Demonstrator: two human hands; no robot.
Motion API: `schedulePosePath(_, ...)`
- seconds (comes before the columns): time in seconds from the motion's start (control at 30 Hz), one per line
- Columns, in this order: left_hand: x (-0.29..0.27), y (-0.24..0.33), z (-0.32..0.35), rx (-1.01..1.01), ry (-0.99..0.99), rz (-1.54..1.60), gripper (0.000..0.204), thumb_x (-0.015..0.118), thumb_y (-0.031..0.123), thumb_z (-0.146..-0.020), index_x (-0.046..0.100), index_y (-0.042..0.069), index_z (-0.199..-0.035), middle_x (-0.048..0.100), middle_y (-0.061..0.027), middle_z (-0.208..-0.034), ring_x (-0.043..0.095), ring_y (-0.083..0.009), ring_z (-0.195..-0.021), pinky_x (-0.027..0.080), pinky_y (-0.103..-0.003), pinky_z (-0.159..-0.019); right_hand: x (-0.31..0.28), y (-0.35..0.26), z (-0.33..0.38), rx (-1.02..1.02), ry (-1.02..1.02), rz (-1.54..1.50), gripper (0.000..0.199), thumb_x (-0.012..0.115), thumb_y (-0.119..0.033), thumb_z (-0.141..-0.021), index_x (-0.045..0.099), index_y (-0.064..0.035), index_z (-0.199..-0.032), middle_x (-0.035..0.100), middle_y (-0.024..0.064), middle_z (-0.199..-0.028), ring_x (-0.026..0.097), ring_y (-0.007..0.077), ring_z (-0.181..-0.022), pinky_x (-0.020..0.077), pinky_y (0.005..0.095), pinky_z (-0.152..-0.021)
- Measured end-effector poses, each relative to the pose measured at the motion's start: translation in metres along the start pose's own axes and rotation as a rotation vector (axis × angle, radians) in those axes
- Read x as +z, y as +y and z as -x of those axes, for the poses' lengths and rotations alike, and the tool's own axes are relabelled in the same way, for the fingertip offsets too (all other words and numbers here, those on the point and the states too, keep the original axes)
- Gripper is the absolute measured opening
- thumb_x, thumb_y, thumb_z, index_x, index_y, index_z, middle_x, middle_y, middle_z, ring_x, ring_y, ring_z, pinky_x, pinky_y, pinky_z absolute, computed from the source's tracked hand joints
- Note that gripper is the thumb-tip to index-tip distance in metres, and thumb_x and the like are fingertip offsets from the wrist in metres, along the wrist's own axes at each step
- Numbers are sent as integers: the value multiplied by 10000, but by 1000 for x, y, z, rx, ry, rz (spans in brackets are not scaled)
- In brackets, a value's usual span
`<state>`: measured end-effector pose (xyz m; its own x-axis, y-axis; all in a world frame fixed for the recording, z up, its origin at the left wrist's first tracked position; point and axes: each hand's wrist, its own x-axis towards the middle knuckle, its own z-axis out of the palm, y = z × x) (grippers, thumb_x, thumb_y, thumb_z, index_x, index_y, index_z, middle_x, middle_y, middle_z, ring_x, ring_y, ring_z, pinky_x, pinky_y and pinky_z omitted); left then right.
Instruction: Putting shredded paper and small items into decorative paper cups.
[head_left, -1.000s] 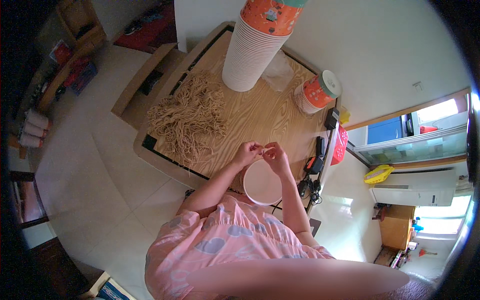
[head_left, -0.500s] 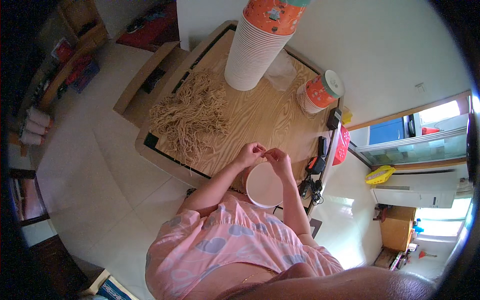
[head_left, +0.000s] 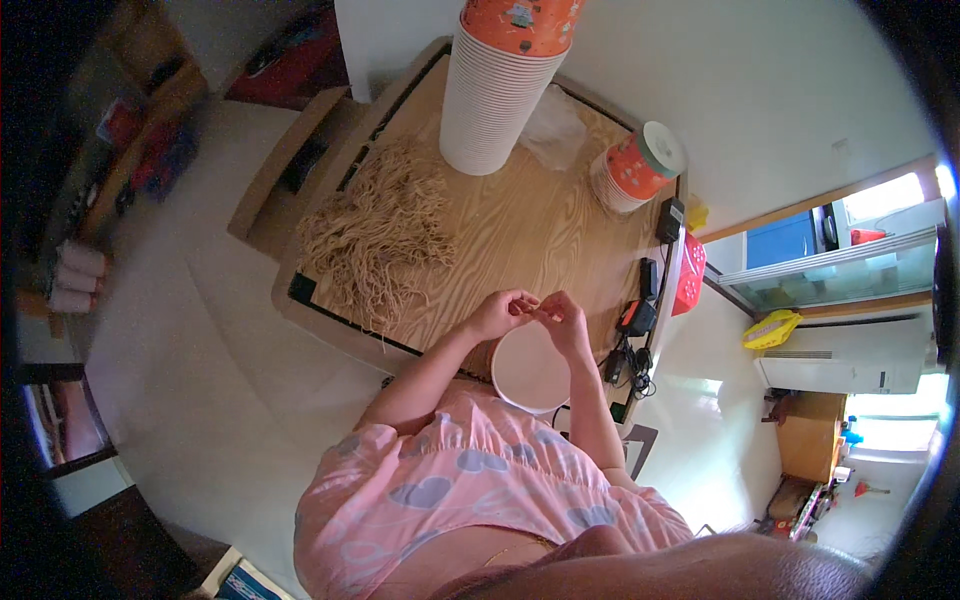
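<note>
My left hand (head_left: 501, 313) and my right hand (head_left: 562, 322) meet fingertip to fingertip at the table's near edge. Each is closed in a pinch, and whatever lies between the fingers is too small to make out. Just below them a white paper tub (head_left: 530, 372) stands with its round opening up, close to my body. A loose heap of beige cords (head_left: 380, 235) covers the left part of the wood-grain table (head_left: 530, 240), apart from both hands.
A tall stack of nested paper tubs (head_left: 490, 110) rises at the far side. Beside it lies a clear plastic bag (head_left: 553, 130). A shorter upside-down orange stack (head_left: 635, 172) stands far right. Black adapters and cables (head_left: 630, 365) line the right edge, near a red basket (head_left: 690, 275).
Both hands stay pinched together above the tub, with only a slight shift of the fingers. The whole view has tilted a little.
</note>
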<state>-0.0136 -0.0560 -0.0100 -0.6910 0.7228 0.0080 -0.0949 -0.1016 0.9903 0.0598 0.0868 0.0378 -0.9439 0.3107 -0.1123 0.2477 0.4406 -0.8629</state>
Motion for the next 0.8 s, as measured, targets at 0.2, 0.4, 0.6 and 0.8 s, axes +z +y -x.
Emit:
schedulePosePath(0.2,3,2,-3,48,79,-210,168,650,90,-736,608,31,-887,638,-76,-765,612,-133,-696,488,-273,-624,-3,0,-4,21,-52,-92,129,635,-5,-738,520,-24,-794,576,18,-709,550,89,-692,441,228,-642)
schedulePosePath(0.4,1,23,-7,34,38,-424,100,626,48,-730,597,22,-822,622,-91,-736,594,-154,-653,478,-291,-614,-3,12,-9,36,-58,-127,122,628,0,-737,522,-27,-790,583,26,-716,557,92,-698,443,231,-651)
schedulePosePath(0.6,-2,20,-7,49,52,-532,112,636,84,-715,594,22,-797,624,-103,-723,603,-182,-651,478,-307,-607,0,6,-9,19,-37,-62,103,628,-33,-720,534,-38,-760,586,29,-696,544,115,-664,435,265,-618)
schedulePosePath(0.8,-9,10,-4,17,80,-400,126,649,114,-709,598,24,-781,630,-97,-720,606,-169,-659,482,-300,-614,2,12,-10,28,-46,-95,118,643,-28,-704,534,-38,-750,584,29,-683,545,114,-656,436,264,-606)
